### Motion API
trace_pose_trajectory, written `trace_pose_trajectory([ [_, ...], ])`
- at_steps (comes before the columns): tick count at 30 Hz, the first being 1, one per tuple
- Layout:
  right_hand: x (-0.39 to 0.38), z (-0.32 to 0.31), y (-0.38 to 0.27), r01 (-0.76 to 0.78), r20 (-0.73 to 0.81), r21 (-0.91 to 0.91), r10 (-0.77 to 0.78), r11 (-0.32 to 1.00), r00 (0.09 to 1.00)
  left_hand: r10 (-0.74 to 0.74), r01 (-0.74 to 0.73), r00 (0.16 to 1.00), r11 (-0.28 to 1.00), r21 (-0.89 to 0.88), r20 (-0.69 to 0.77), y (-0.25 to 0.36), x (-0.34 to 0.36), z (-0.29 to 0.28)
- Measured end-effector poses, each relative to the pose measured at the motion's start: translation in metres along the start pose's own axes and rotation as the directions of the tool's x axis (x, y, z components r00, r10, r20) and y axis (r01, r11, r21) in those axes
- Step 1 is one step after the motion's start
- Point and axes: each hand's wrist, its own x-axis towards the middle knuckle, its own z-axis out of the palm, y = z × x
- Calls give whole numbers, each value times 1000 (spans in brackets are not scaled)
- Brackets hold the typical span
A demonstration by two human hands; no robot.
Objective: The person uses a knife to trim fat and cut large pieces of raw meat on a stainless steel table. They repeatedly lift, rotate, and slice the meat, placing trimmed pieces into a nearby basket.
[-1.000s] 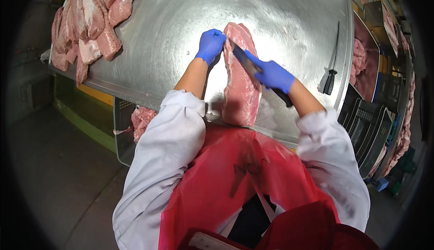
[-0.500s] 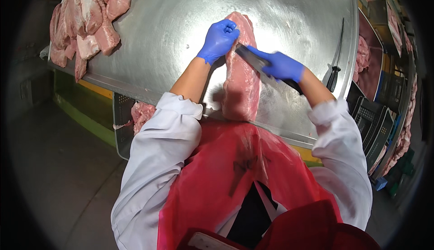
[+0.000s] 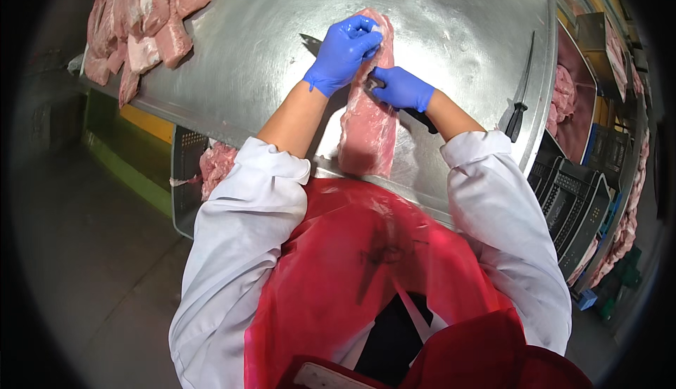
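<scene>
A long pale-pink pork loin (image 3: 367,139) lies lengthwise on the steel table before me. At its far left part, my left hand (image 3: 345,51), in a blue glove, is closed, the fingertips pinching the meat's upper edge; a whitish bit shows by them. My right hand (image 3: 403,89), also blue-gloved, grips a knife (image 3: 422,121) by its black handle, on the loin's right side. The blade crosses the meat and runs beneath my left hand, which hides its middle. Its dark tip sticks out beyond the left wrist.
Several pork pieces (image 3: 144,23) are heaped at the table's far left. A sharpening steel (image 3: 522,93) with a black handle lies along the right edge of the steel table (image 3: 451,44). Crates (image 3: 574,195) and a meat-filled bin (image 3: 577,118) stand right; another crate (image 3: 184,206) holds trimmings below left.
My right hand has moved left and the blade now reaches across the loin, its tip past my left hand. The left hand has shifted slightly, still pinching near the far end.
</scene>
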Motion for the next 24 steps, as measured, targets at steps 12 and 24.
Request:
trace_pose_trajectory([
  [12,-23,54,-12,96,17,-95,-95,991,995,181,-177,983,887,-426,-30,72,-46,29],
  [24,-112,83,-49,38,251,-86,-15,996,968,417,-408,900,708,-576,-126,166,-150,-1],
])
